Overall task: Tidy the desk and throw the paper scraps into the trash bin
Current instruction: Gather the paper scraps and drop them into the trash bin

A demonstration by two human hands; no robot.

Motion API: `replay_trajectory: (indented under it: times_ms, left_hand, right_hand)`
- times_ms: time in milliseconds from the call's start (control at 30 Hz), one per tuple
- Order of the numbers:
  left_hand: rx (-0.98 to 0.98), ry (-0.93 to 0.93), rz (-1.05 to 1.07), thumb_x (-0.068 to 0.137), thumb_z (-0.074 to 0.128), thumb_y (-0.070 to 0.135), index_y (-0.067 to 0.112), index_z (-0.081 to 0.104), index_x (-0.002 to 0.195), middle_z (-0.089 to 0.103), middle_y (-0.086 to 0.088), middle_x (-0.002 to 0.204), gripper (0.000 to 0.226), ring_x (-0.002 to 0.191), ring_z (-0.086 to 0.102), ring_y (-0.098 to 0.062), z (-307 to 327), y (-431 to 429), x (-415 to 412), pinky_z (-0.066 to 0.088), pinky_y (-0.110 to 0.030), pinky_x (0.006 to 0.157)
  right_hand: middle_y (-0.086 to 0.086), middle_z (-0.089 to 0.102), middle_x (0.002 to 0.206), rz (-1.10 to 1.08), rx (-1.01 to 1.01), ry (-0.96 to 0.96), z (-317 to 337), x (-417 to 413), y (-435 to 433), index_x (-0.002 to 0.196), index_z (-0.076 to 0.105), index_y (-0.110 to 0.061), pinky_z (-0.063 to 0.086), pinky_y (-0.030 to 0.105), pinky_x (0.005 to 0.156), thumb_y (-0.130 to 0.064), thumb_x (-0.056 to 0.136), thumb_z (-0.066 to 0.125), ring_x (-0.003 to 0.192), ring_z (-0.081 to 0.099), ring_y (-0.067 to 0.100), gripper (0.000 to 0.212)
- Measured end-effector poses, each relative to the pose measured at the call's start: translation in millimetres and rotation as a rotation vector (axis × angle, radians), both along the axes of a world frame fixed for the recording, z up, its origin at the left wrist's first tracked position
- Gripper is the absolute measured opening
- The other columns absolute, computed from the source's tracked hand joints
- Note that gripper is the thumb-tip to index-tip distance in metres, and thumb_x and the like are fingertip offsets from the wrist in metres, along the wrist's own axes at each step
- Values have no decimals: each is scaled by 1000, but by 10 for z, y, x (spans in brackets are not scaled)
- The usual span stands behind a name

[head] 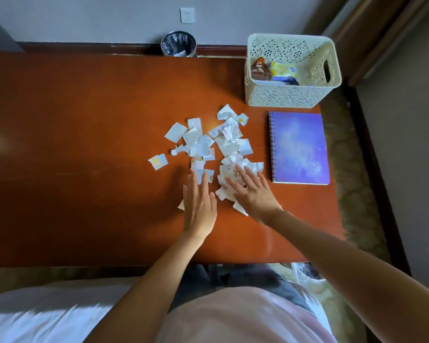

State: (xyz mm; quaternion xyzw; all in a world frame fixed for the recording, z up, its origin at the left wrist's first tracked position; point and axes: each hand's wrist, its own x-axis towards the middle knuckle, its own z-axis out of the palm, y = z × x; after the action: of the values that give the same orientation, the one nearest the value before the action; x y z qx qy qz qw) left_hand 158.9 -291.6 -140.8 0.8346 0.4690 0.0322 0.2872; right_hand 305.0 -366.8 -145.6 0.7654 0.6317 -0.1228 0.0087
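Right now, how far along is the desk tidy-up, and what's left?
Early. Done: the trash bin holds something white; the notebook lies beside the basket. In hand: left hand and right hand rest flat on the nearest paper scraps, gripping none. Left: the scraps lie spread on the desk, all to be binned.

Bedroom, likely hotel: wooden desk (84, 120), white bed (35, 313), carpet (352, 194).

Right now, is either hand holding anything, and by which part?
Nothing is held. The left hand and the right hand lie flat, fingers straight, on the near part of the paper scraps spread over the desk.
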Motion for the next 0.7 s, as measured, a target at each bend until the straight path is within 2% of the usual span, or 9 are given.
replay_trajectory:
  times_ms: [67,133,200,300,433,467,533,600,700]
  left_hand:
    - [38,-13,29,95,45,10,8,31,145,17,-20,155,52,145,17,-35,69,-44,116,17,-46,116]
    - [55,21,-5,93,49,10,11,31,145,12,-19,157,55,145,15,-35,124,-99,209,19,-47,116]
    - [52,82,-52,95,46,16,16,23,148,4,-16,158,58,147,7,-33,156,-188,258,14,-45,118]
    - [79,121,-202,96,46,25,21,18,149,0,-16,158,61,147,1,-34,105,-309,291,10,-47,118]
    - [242,119,-344,85,56,34,17,44,139,34,-24,148,58,133,36,-48,-146,-304,322,36,-60,101]
    - [281,114,-316,86,51,38,17,45,138,38,-24,146,57,131,39,-47,-183,-275,343,38,-60,100]
    - [309,122,-259,92,39,43,20,29,147,24,-21,153,60,141,24,-43,-247,-210,365,26,-55,111]
    - [292,158,-232,96,35,45,23,11,150,11,-17,157,64,145,9,-36,-333,-144,384,13,-48,117]
    - [344,173,-223,97,34,45,22,15,149,18,-13,155,60,143,16,-31,-350,-82,383,17,-42,116]
  right_hand:
    - [21,45,142,-131,62,60,66,117,-125,136,38,-22,41,55,99,-30,92,31,128,47,42,45]
    - [23,44,142,-302,136,112,95,166,-274,135,44,-19,39,57,100,-30,92,33,128,46,44,46]
    - [24,46,140,-422,176,140,60,143,-468,132,51,-15,40,57,100,-30,90,35,126,48,44,47]
    - [21,43,143,-502,215,174,-63,-6,-706,135,49,-16,34,54,106,-36,91,31,132,43,40,52]
    - [14,31,152,-464,226,252,-224,-107,-758,144,35,-19,17,47,116,-45,89,22,142,28,31,62]
    - [13,28,154,-412,222,255,-248,-100,-732,146,31,-20,15,45,117,-47,88,22,144,25,29,64]
    - [10,24,156,-342,217,256,-307,-53,-644,148,25,-21,12,40,118,-52,87,24,145,22,24,68]
    - [12,33,152,-342,262,185,-380,9,-554,146,30,-19,23,40,115,-53,87,31,140,33,26,67]
    - [11,59,129,-322,330,-14,-445,34,-465,131,53,-22,50,40,85,-47,85,41,110,60,33,53]
